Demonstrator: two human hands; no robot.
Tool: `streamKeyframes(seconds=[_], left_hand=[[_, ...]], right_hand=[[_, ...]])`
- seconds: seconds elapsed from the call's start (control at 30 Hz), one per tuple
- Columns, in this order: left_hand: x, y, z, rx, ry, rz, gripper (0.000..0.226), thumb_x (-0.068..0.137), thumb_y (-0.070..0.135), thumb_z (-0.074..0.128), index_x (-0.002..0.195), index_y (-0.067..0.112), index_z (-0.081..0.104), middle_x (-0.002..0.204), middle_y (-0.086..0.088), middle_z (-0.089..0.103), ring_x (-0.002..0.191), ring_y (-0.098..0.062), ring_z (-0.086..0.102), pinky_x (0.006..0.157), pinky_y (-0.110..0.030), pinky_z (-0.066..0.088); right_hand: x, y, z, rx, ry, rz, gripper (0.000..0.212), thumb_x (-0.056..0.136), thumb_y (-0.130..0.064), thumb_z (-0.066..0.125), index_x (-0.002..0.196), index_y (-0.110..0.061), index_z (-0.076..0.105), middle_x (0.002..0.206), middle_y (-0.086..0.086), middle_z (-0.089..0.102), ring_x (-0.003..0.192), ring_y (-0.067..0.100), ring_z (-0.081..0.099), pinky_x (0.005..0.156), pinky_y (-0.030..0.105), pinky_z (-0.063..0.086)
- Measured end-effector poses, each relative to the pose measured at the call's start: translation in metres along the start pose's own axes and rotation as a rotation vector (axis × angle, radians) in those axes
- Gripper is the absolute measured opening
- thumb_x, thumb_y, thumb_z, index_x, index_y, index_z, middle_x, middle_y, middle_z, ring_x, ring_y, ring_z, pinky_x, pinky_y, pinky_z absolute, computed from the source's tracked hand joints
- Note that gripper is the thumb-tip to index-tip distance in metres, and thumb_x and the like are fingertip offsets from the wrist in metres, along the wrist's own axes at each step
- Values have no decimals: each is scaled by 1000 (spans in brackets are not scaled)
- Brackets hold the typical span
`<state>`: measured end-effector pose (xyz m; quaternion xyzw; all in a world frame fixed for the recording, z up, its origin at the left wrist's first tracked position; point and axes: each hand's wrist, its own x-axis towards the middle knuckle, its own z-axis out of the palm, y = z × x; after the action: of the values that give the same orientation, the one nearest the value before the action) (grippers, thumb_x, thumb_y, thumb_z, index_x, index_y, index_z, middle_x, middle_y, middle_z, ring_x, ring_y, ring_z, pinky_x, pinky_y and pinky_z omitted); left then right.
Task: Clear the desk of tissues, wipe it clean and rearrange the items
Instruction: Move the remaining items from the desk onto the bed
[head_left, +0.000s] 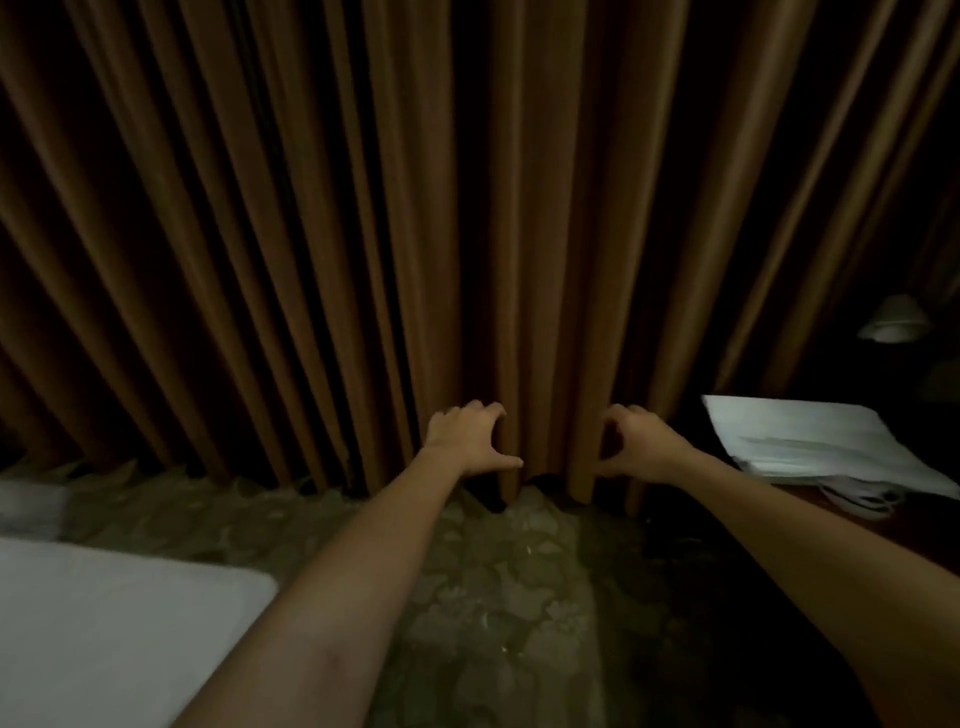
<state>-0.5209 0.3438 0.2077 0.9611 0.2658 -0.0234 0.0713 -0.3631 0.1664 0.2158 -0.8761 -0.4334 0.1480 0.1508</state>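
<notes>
In a dim room, my left hand (470, 436) and my right hand (641, 444) reach forward to a brown pleated curtain (545, 260). Each hand is curled in a C shape against a vertical fold near the curtain's lower edge, fingers above and thumb below. The two hands sit a fold apart, left and right of the middle pleats. A dark desk (831, 512) stands at the right. On it lies a pile of white sheets or tissues (810, 441); the dim light does not let me tell which.
A white bed corner (104, 623) fills the lower left. Patterned carpet (509, 597) runs from below me to the curtain. A pale lamp shade (893, 319) shows in the dark behind the desk. A white cable or strap (862, 501) lies under the pile.
</notes>
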Motion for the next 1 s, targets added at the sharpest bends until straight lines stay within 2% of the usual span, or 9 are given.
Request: streamKeyframes(seconds=[0.1, 0.27, 0.53, 0.73, 0.87, 1.0], left_hand=[[70, 14, 2, -2, -21, 93, 77, 79, 66, 62, 140, 26, 39, 137, -4, 48, 121, -25, 50, 94, -41, 43], [179, 44, 0, 18, -48, 278, 76, 79, 68, 61, 139, 27, 40, 136, -3, 48, 122, -24, 50, 96, -41, 43], [321, 136, 11, 65, -148, 608, 77, 80, 65, 62, 142, 27, 36, 140, -4, 45, 124, -26, 47, 99, -41, 40], [397, 220, 45, 67, -194, 730, 78, 79, 65, 63, 142, 28, 37, 139, -4, 46, 125, -26, 47, 97, -38, 38], [448, 273, 57, 35, -266, 718, 80, 76, 65, 65, 142, 29, 37, 141, -2, 45, 126, -25, 47, 97, -38, 38], [496, 326, 59, -47, -287, 722, 81, 75, 63, 68, 142, 29, 37, 142, -1, 45, 126, -24, 47, 101, -42, 40]], right_hand=[[33, 34, -13, -5, 38, 94, 75, 74, -35, 79, 136, -16, 41, 129, 9, 45, 115, 27, 49, 93, 39, 47], [75, 81, -35, 24, 112, 263, 70, 77, -30, 78, 135, -14, 42, 130, 10, 47, 116, 27, 49, 92, 35, 46], [116, 175, -58, 60, 175, 573, 75, 77, -40, 76, 138, -18, 36, 135, 8, 43, 119, 26, 46, 92, 37, 46], [127, 268, -73, 65, 165, 755, 76, 79, -39, 74, 139, -15, 35, 139, 10, 41, 123, 27, 44, 98, 38, 45], [142, 325, -106, 74, 223, 818, 76, 77, -38, 76, 138, -15, 37, 138, 8, 42, 119, 24, 48, 95, 32, 45], [162, 372, -133, 56, 264, 883, 78, 75, -38, 77, 139, -15, 38, 137, 9, 43, 120, 26, 48, 95, 33, 45]])
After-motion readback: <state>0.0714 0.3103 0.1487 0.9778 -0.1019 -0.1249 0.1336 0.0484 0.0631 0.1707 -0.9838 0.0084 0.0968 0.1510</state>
